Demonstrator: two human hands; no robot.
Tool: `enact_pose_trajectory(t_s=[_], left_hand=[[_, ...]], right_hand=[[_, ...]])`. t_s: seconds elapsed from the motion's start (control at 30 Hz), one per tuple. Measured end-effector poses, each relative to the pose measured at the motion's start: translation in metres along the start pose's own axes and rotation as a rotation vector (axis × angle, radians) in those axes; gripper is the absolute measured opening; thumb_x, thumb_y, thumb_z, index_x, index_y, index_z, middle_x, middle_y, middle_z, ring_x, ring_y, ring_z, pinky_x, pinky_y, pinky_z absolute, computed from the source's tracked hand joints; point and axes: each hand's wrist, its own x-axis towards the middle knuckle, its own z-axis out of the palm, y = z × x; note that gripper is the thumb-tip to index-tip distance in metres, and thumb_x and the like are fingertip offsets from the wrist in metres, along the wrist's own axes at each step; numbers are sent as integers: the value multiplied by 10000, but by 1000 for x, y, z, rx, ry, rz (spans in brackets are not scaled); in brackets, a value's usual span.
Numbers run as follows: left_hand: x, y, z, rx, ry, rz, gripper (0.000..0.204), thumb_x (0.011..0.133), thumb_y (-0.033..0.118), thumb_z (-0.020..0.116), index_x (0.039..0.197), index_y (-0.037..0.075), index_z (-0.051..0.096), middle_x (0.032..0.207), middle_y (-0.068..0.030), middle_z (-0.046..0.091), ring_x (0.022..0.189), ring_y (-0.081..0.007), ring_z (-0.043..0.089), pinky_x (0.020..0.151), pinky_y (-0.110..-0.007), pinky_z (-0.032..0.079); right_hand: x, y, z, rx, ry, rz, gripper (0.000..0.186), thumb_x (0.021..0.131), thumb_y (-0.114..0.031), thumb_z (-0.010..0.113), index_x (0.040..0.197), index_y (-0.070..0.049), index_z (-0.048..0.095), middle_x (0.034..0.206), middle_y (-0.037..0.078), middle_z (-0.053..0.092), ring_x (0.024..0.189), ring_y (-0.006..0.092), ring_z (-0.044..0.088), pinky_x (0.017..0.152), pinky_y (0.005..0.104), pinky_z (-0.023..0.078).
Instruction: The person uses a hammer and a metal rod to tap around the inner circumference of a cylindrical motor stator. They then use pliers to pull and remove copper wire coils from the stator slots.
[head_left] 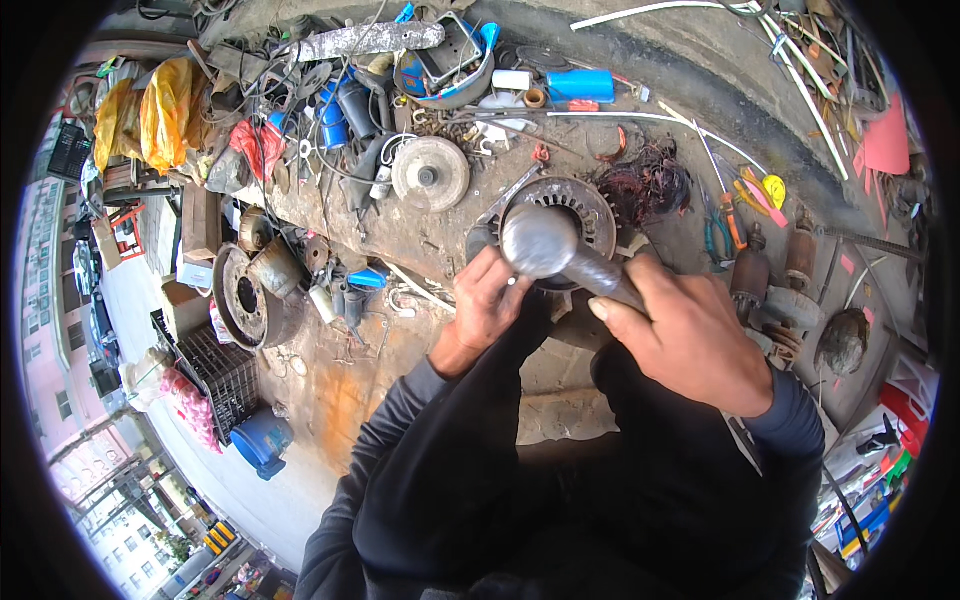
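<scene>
My right hand is wrapped round the handle of a hammer. The hammer's round, shiny metal head hangs over a round, slotted metal housing, hiding part of it. My left hand is close to the housing's near left edge, just beside the hammer head. Its fingers are pinched together, and whatever they grip is hidden. A tangle of dark reddish wire lies to the right of the housing. At its left is a grey disc-shaped metal part with a centre shaft.
Pliers with teal handles and an orange-handled tool lie at right. A blue cylinder and a basin of parts are farther back. Leftward stand a rusty drum, a black crate and a blue bucket.
</scene>
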Motion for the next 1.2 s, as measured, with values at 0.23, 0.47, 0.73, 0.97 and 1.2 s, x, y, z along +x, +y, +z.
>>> enact_pose_trajectory(t_s=[0.23,0.47,0.73,0.97,1.2], left_hand=[[7,11,-6,-124,116,-24,145,882,8,866,949,17,737,924,-106,735,810,-276,731,714,-369,582],[10,8,3,-88,107,-15,161,856,36,892,931,24,751,917,-101,734,817,-276,729,710,-375,580],[-5,-14,16,-170,-98,-81,234,814,98,902,1010,56,782,995,-91,761,866,-283,749,768,-371,610],[-7,-19,20,-55,-126,26,298,738,52,868,1019,67,768,922,-110,677,835,-324,701,703,-421,576],[9,2,1,-128,-165,-38,139,905,-7,793,1031,24,745,994,-127,750,906,-337,734,797,-404,598]], right_hand=[[-1,3,-7,228,248,-24,308,1029,-250,758,964,-2,586,729,260,639,693,496,661,602,538,476],[-4,2,-9,222,223,-33,310,1023,-256,765,962,-8,588,717,241,643,678,478,672,598,523,486],[-20,-16,-21,146,211,-223,335,975,-255,825,1005,-19,590,685,187,650,580,398,689,521,467,518],[-12,6,12,-102,-137,1,362,1035,-336,718,989,5,606,643,224,659,596,469,668,626,591,514],[-18,9,-7,187,183,-26,305,1021,-239,763,969,-4,577,661,211,629,614,453,664,573,505,500]])
